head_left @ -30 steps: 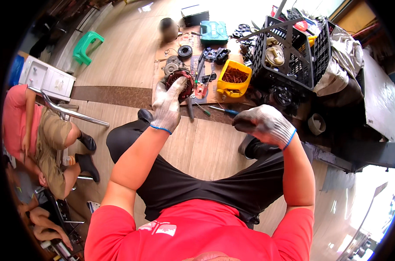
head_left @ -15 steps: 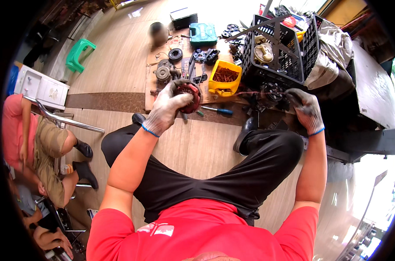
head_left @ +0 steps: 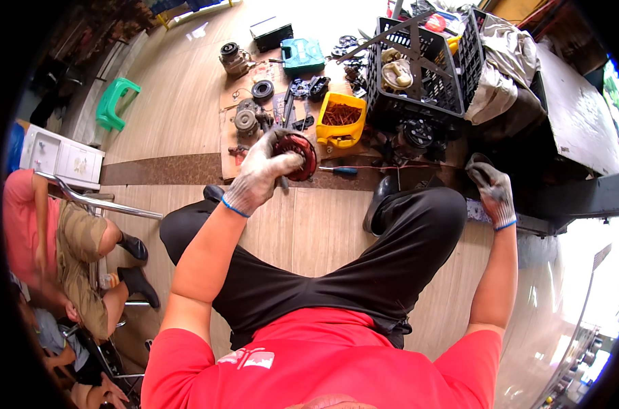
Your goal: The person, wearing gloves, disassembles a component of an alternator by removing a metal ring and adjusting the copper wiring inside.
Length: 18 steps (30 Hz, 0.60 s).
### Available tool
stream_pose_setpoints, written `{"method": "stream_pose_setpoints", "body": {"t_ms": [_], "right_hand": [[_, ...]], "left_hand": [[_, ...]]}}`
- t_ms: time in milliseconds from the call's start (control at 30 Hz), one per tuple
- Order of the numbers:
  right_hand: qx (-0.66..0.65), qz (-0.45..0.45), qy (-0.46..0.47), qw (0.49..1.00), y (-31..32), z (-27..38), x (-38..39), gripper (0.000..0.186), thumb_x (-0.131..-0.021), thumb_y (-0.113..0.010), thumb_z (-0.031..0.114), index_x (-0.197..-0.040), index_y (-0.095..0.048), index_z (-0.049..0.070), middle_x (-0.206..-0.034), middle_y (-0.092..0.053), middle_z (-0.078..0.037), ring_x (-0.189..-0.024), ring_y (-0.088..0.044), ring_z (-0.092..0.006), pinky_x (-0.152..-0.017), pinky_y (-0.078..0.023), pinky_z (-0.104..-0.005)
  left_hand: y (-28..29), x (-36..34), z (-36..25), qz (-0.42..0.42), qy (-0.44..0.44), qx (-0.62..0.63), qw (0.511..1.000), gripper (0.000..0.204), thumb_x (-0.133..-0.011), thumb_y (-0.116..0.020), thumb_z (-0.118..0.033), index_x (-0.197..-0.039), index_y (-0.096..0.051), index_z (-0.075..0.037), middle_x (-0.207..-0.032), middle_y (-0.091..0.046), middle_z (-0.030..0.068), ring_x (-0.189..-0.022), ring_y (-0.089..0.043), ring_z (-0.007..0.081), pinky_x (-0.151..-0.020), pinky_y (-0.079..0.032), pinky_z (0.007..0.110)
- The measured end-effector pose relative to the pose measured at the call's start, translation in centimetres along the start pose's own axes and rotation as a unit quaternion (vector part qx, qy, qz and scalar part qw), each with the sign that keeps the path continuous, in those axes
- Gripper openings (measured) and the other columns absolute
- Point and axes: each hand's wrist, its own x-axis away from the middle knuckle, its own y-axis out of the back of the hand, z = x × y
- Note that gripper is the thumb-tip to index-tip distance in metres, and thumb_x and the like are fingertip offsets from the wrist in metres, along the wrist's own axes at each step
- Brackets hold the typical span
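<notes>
My left hand (head_left: 261, 170), in a whitish knitted glove with a blue cuff, is closed around a ring-shaped motor stator (head_left: 302, 155) wound with reddish copper wire. It holds this part tilted above the floor at the near edge of the cardboard. Out to the right, beyond my knee, my right hand (head_left: 492, 187) is closed in a pinch, its glove dirty grey at the fingers. A thin copper wire (head_left: 391, 166) stretches from beside the stator toward those fingers; its far end is too fine to follow.
A yellow cut-open container (head_left: 341, 141) full of copper wire scraps stands on the cardboard (head_left: 229, 146). Nearby are a blue-handled screwdriver (head_left: 345, 170), a teal case (head_left: 302, 56), metal motor parts (head_left: 246, 121) and a black crate (head_left: 418, 109). At left, a seated person (head_left: 30, 218) and green stool (head_left: 115, 102).
My right hand has moved outward to the right and nearer to me, with the wire lower in view. The left hand still grips the stator, now turned slightly. The whole view has shifted a little.
</notes>
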Motion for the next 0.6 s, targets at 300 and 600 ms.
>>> {"method": "stream_pose_setpoints", "body": {"t_ms": [300,600], "right_hand": [[0.135,-0.031,-0.070,0.988,4.7,-6.0,11.0,0.021,-0.093,-0.069,0.015,-0.109,-0.074,0.003,-0.103,-0.075,-0.018,-0.093,-0.074,-0.0317,-0.080,-0.057,-0.0345],[0.469,0.068,-0.250,0.845,12.9,-21.1,26.3,0.022,-0.094,-0.061,0.024,-0.110,-0.074,0.020,-0.108,-0.073,-0.008,-0.105,-0.067,-0.0311,-0.090,-0.054,-0.0450]], "left_hand": [[1.6,-1.9,1.9,-0.072,-0.047,0.214,0.973,0.024,-0.095,-0.067,-0.022,-0.112,-0.063,-0.005,-0.098,-0.068,0.0076,-0.085,-0.067,0.0209,-0.076,-0.060,0.040],[2.5,-0.6,2.2,0.024,0.003,0.252,0.967,0.049,-0.096,-0.069,-0.027,-0.136,-0.055,-0.003,-0.127,-0.066,0.0177,-0.110,-0.067,0.0314,-0.094,-0.058,0.048]]}}
